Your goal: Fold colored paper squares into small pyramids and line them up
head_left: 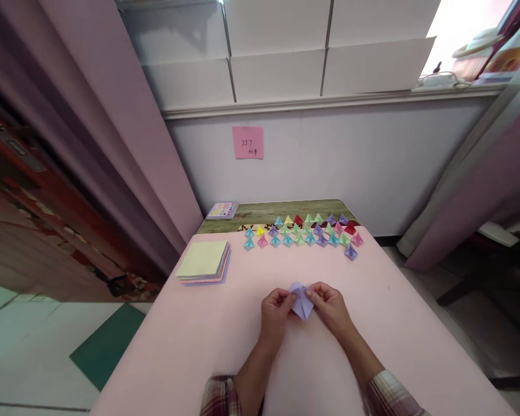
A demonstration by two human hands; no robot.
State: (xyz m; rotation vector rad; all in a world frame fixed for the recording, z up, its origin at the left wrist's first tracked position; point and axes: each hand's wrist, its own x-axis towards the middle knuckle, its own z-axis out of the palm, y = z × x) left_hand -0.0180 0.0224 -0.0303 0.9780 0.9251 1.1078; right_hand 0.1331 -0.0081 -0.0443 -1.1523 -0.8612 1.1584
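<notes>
Between my two hands is a folded piece of purple origami paper (302,306), diamond-shaped with a crease down its middle, held just above the pink tabletop. My left hand (277,309) pinches its left corner between thumb and fingers. On the right corner, my right hand (329,303) has a similar pinch. Beyond the hands, small folded paper pieces (300,239) in blue, green, pink, yellow, red and purple stand in rows. To the left lies a stack of square coloured paper (203,259) with a pale yellow sheet on top.
The pink-covered table (190,346) has a wood-patterned strip (277,210) along its far edge. A printed packet (222,210) lies at the far left corner. A pink note (248,143) is stuck on the wall behind. A purple curtain (125,115) hangs at the left.
</notes>
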